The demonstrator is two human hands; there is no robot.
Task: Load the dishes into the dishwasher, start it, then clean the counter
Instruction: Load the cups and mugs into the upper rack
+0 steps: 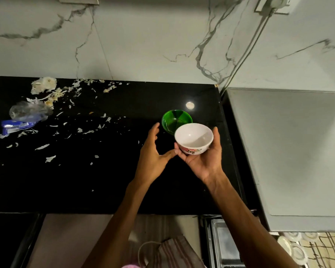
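At the far left of the frame a crumpled clear bag and a blue wrapper lay on the black counter, with pale vegetable scraps strewn from the upper left toward the middle; to my eye that mess was being left for the wiping at the end.

Just left of centre the left hand hovered with its fingers spread wide and holding nothing, its fingertips touching or nearly touching those of the other hand, probably ready to steady or take a bowl.

Behind the hands a green bowl stood upright on the counter, glossy, translucent and seemingly empty.

In front of it and partly hiding it, the white bowl was held above the counter, cupped from below by the right hand, thumb up one side and fingers curled under the base. It looked clean inside, with a red flower print low on its outer wall.

At the right edge stood a grey appliance top, possibly the dishwasher; I could not tell.
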